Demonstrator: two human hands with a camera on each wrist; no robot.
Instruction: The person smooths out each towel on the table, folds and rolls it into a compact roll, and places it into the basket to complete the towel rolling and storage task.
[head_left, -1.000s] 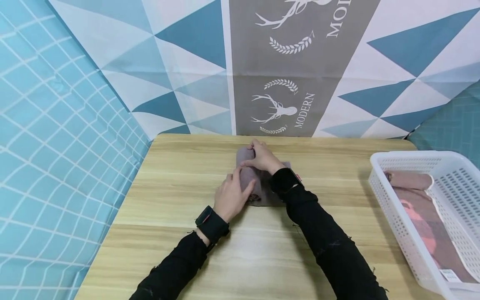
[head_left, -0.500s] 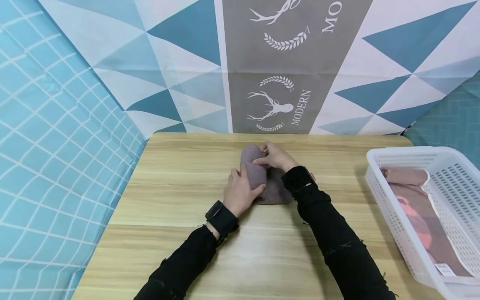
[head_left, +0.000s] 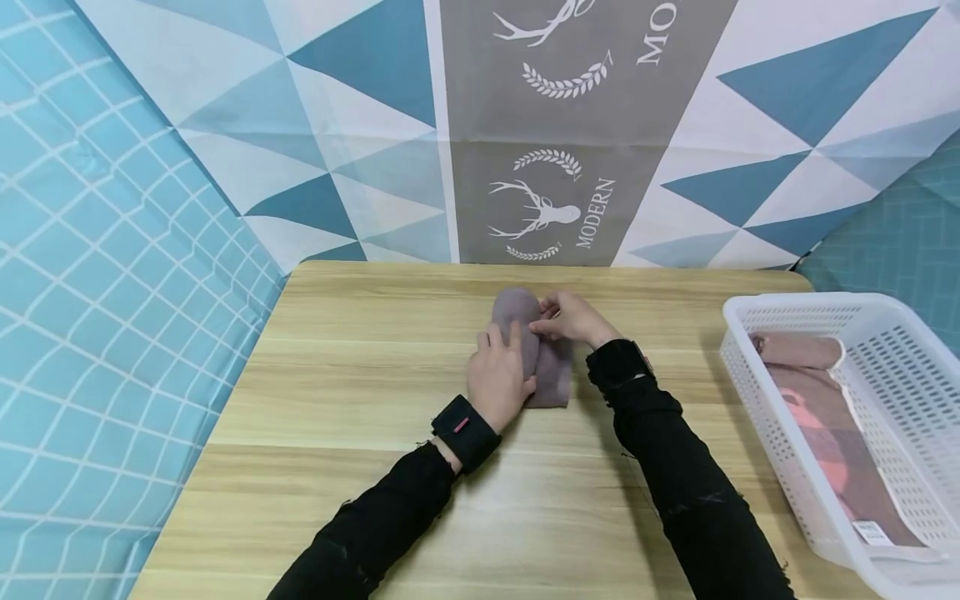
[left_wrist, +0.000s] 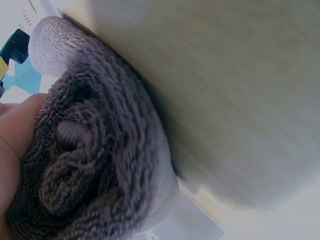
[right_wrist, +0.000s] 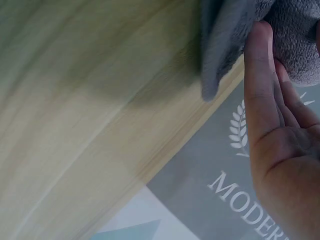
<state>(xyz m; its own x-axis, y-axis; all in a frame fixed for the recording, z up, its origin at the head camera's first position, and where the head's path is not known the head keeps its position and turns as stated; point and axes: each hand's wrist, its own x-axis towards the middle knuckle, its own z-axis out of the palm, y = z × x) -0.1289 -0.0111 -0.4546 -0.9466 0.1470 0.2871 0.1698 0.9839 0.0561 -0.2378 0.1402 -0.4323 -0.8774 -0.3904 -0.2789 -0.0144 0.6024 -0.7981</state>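
A greyish-purple towel (head_left: 515, 310) lies partly rolled on the table, with a flat part (head_left: 553, 382) extending to the right of the roll. My left hand (head_left: 495, 382) holds the near half of the roll, fingers over its top and thumb at its right side. In the left wrist view the spiralled end of the towel (left_wrist: 75, 165) shows beside the thumb (left_wrist: 17, 130). At the far end of the roll, my right hand (head_left: 572, 321) pinches the towel between thumb and fingers. The right wrist view shows a loose flap (right_wrist: 212, 75) of it hanging beside the fingers.
A white perforated basket (head_left: 761, 307) stands at the table's right side. Inside it lie a brownish rolled towel (head_left: 802, 350) and a flat brown cloth (head_left: 862, 467) with a pink print and a label. Patterned cloth (head_left: 352, 133) hangs behind the wooden table (head_left: 337, 367).
The roll has shifted slightly right over the flat part, of which less shows now. Both hands have moved right with it, and the right hand has slid to the roll's right side.
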